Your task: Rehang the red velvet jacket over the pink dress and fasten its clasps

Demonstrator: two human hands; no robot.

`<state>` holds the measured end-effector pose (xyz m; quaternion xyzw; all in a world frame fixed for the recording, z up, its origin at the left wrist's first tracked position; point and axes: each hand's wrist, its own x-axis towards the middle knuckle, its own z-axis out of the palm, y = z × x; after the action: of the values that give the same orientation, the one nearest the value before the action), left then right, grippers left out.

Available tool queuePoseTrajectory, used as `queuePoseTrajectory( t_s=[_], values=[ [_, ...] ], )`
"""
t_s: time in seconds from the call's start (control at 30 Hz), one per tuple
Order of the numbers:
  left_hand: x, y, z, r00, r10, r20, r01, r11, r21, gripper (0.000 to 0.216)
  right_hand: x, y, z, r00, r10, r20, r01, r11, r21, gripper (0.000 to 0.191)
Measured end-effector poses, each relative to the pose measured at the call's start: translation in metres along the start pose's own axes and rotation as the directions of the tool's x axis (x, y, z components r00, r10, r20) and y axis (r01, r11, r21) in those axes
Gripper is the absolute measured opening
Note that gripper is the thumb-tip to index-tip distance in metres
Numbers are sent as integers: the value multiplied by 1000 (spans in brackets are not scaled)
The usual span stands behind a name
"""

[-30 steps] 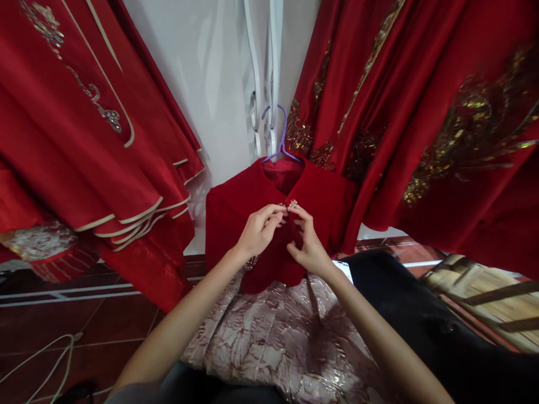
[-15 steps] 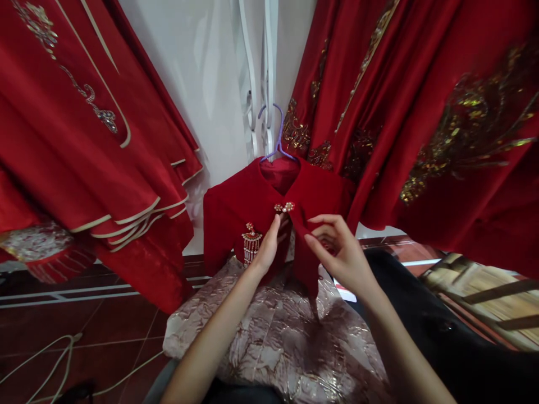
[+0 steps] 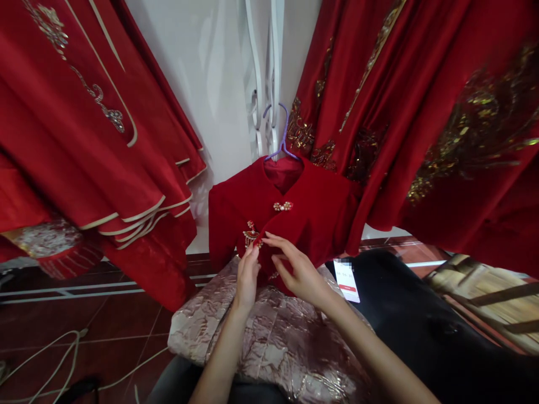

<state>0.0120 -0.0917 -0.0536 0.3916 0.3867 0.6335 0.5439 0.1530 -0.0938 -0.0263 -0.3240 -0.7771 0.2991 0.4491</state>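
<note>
The upper clasp (image 3: 283,206) of the red jacket (image 3: 303,219), which is kept on a purple hanger (image 3: 283,148), is left untouched now, and both hands are brought together lower on the front edge (image 3: 272,221), beside the tasselled brooch (image 3: 250,232). The edge appears to be pinched by the left hand (image 3: 247,275); it is met by the right hand's (image 3: 297,269) fingertips, but whether anything is gripped there cannot be told. Handling is thus judged to be shifted down the jacket's front.
</note>
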Motion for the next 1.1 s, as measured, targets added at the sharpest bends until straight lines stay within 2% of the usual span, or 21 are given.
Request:
queuePoseTrajectory(
  t_s=[0.17, 0.27, 0.33, 0.4, 0.47, 0.57, 0.63, 0.7, 0.77, 0.83, 0.97, 1.1],
  values=[
    [4, 0, -16, 978, 204, -45, -180, 933, 312, 32, -1, 3, 6, 999, -30, 45, 33, 998, -53, 49],
    [5, 3, -16, 964, 255, -70, -206, 890, 407, 27, 0, 5, 11, 1000, -14, -7, 13, 999, -43, 42],
    [4, 5, -12, 969, 242, -51, -202, 893, 401, 26, 2, 9, 16, 989, 29, -146, -36, 998, -44, 35],
    [1, 6, -7, 978, 206, -14, -187, 911, 367, 26, 2, 13, 20, 951, 101, -293, -114, 993, -28, 34],
    [-3, 6, -1, 984, 172, 33, -173, 919, 353, 27, 3, 18, 22, 922, 163, -350, -167, 986, 19, 34],
    [-4, 4, 3, 986, 141, 83, -163, 903, 398, 27, 3, 21, 19, 925, 193, -326, -171, 981, 96, 24],
    [0, 1, 0, 984, 163, 68, -176, 878, 445, 25, 5, 21, 15, 924, 197, -327, -165, 978, 124, 20],
    [10, -2, -6, 966, 258, 16, -232, 838, 493, 23, 9, 22, 11, 926, 192, -325, -166, 981, 104, 20],
    [23, -5, -14, 923, 383, -37, -305, 787, 537, 26, 14, 24, 8, 930, 183, -318, -172, 983, 60, 21],
    [38, -7, -20, 892, 448, -57, -346, 758, 553, 30, 21, 29, 8, 933, 188, -306, -185, 982, 40, 23],
    [61, -13, -25, 923, 379, -67, -311, 837, 450, 31, 38, 43, 10, 936, 218, -276, -200, 975, 92, 24],
    [68, -15, -24, 947, 311, -77, -267, 899, 346, 29, 51, 52, 15, 933, 216, -289, -187, 974, 124, 21]
  ],
)
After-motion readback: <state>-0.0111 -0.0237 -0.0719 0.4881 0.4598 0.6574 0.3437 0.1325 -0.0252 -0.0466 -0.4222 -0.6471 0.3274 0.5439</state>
